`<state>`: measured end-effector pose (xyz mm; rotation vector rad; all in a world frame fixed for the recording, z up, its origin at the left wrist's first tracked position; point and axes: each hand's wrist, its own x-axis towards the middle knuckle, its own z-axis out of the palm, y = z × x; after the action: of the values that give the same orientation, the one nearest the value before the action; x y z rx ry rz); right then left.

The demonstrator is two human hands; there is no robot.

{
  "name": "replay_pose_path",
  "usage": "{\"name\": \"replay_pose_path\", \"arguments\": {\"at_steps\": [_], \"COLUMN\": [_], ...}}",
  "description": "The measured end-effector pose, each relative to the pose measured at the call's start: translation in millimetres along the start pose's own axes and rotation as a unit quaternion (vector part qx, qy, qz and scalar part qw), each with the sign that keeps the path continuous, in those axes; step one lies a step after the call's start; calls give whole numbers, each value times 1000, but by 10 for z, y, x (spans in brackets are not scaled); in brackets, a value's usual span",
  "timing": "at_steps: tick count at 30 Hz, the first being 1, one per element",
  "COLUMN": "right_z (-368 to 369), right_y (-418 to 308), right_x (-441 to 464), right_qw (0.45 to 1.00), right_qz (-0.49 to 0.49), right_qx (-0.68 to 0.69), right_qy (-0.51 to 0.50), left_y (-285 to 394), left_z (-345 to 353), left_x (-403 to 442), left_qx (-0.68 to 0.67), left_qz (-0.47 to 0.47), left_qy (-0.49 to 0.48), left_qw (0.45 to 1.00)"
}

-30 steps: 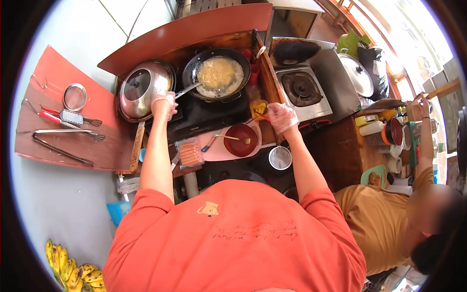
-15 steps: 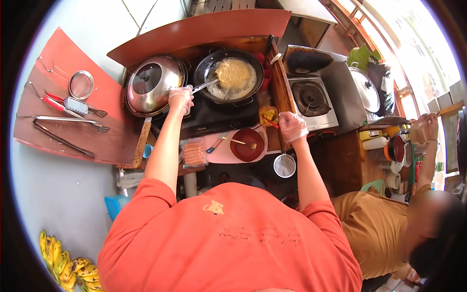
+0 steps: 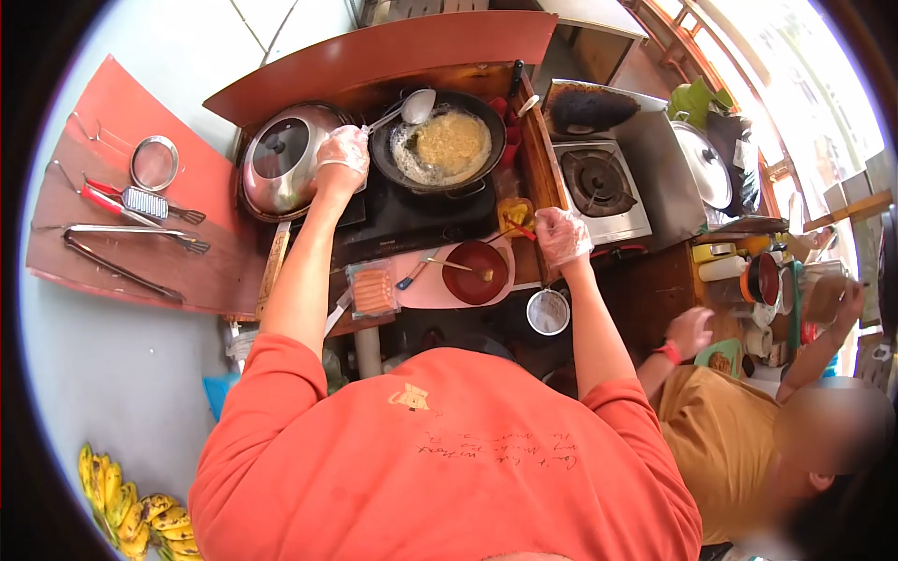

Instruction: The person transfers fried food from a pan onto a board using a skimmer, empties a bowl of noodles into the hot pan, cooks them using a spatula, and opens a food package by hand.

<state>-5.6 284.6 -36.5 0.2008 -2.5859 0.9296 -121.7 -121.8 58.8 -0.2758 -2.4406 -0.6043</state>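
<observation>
My left hand [image 3: 343,157], in a clear plastic glove, is closed around the handle of a metal ladle [image 3: 418,107]. The ladle's bowl is over the upper left part of a black wok [image 3: 382,154]. Inside the wok, a pale golden, batter-like round [image 3: 453,143] lies in bubbling oil. My gloved right hand [image 3: 563,237] is closed at the wooden edge right of the stove. A red-handled utensil [image 3: 520,228] leans from a small container of yellow stuff [image 3: 513,213] and reaches this hand's fingers. Whether they grip it is hidden.
A domed lidded pan [image 3: 290,159] stands left of the wok. Before the stove are packed sausages [image 3: 374,288], a brown bowl [image 3: 474,285] and a white strainer [image 3: 548,312]. A second burner [image 3: 599,184] is at right. A co-worker [image 3: 716,439] sits at the lower right.
My left hand has raised the ladle from the batter round to the wok's upper left side. My right hand stays nearly in place. The co-worker's hand with a red wristband has come into view.
</observation>
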Motion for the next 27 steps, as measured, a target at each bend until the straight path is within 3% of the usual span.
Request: {"name": "replay_pose_path", "arguments": {"at_steps": [7,10,17,20,25,27], "right_z": [17,31,57,43,11,3], "right_y": [15,54,88,87,58,45], "right_x": [1,6,6,-1,1,3], "right_qw": [1000,1000,1000,1000,1000,1000], "right_qz": [-5,-1,-7,-15,1,-1], "right_qx": [-3,-2,-16,-2,6,5], "right_qy": [7,-3,3,12,0,1], "left_y": [75,70,153,156,68,156], "left_z": [190,271,157,61,-88,-184], "left_x": [-190,-282,-354,-360,-329,-216], "left_qx": [-13,-18,-33,48,132,185], "left_qz": [0,16,-79,-132,-98,-161], "left_qy": [-27,14,17,26,-10,-50], "left_qw": [1000,1000,996,990,986,968]}}
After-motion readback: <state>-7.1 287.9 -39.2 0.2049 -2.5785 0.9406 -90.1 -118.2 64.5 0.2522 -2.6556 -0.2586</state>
